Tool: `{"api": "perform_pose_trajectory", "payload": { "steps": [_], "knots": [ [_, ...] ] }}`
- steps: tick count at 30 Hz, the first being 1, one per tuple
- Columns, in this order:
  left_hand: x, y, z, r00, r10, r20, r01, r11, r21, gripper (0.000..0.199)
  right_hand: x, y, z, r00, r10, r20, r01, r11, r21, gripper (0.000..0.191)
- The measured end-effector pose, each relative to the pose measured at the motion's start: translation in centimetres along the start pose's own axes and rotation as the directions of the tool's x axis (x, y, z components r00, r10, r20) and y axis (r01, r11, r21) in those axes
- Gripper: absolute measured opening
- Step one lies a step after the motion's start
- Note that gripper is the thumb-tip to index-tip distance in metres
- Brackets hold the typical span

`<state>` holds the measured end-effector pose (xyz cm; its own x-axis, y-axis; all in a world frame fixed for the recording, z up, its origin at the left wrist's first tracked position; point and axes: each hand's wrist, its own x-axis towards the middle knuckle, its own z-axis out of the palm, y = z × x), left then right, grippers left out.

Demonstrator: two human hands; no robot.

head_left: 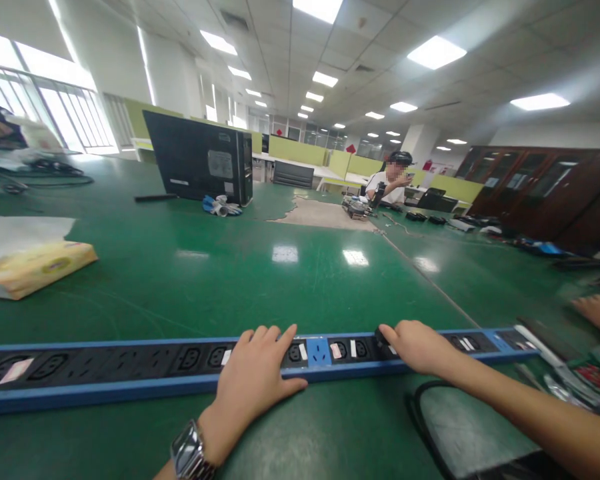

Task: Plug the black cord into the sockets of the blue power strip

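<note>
The blue-edged power strip lies beneath both hands: the left hand spreads its fingers wide across it, the right hand grips a black plug at its sockets. Around the fingers stretches a glossy, scratched green tabletop; beyond them, a black computer case, a torn pale patch, a person, then lime partitions.

Bright ceiling panels up top, washed-out window upper left, square glare on green tabletop mid-frame — stretched edges, blur lower right
</note>
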<state>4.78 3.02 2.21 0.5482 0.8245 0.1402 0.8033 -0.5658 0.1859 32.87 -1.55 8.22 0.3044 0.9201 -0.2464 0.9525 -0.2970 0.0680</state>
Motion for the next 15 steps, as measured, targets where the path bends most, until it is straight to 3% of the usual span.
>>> {"api": "perform_pose_trajectory", "payload": {
  "steps": [4,8,11,15],
  "knots": [
    [0.0,0.0,0.1,1.000,0.020,-0.001,-0.020,1.000,0.015,0.080,-0.5,0.4,0.3,0.996,-0.024,0.081,0.019,0.998,0.065,0.064],
    [0.1,0.0,0.2,0.999,0.035,0.000,-0.035,0.999,0.022,0.081,-1.3,0.0,0.1,1.000,0.002,0.013,-0.001,0.999,-0.050,0.059],
    [0.1,0.0,0.2,0.999,0.037,-0.017,-0.037,0.999,0.023,0.080,-1.6,-0.9,0.7,0.999,-0.028,0.035,0.032,0.992,-0.120,0.060],
    [0.0,0.0,0.3,0.999,0.032,-0.031,-0.031,0.999,0.030,0.079,-1.6,-0.8,2.3,1.000,-0.013,0.001,0.013,0.999,-0.029,0.062]
  ]
}}
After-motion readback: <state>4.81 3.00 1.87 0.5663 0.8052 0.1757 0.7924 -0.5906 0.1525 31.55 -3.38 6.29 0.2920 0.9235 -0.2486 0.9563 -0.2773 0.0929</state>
